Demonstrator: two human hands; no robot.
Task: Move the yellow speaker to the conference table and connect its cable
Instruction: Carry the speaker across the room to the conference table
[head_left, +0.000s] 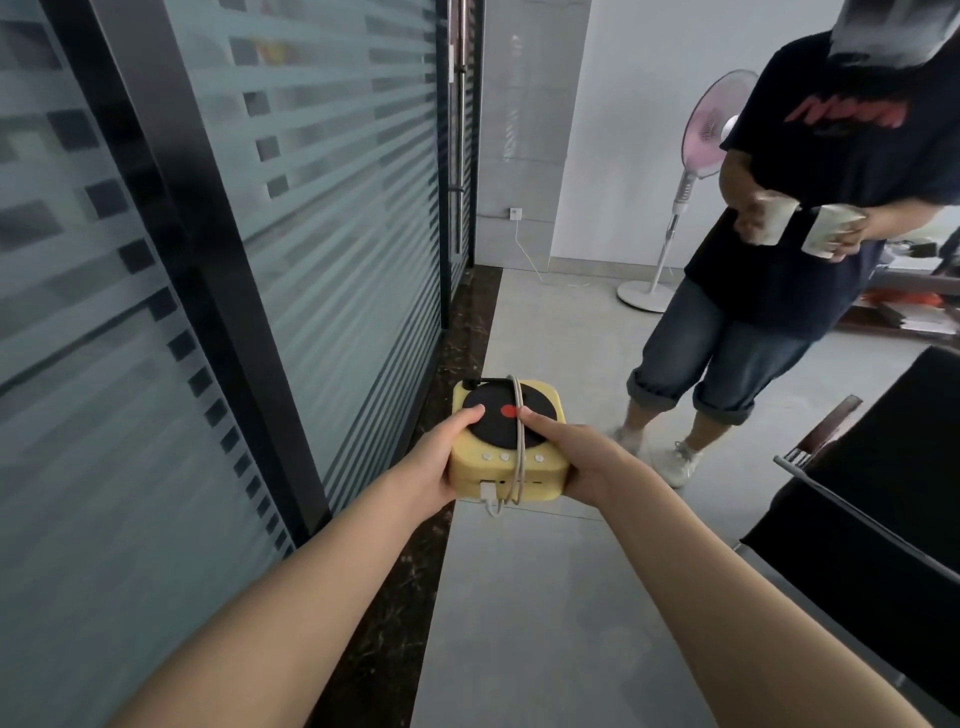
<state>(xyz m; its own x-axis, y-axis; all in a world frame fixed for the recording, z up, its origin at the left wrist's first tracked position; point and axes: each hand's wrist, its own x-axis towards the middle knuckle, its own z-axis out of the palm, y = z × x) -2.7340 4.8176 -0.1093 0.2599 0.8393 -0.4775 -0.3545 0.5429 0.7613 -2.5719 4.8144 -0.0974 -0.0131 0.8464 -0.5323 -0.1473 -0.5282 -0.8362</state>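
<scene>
Where the walkway runs: frosted glass partition with dark frames along the left.
Floor: grey tiles; dark stone strip at the partition's foot.
Open room: bare tile lane straight ahead, narrowed on the right.
Right edge: another person standing, a cup in each hand; black chair nearer.
Far wall: standing fan.
Yellow speaker: carried above the floor, level.
Left hand, right hand: clamped on its sides, thumbs on top.
Cable: looped over it.
</scene>
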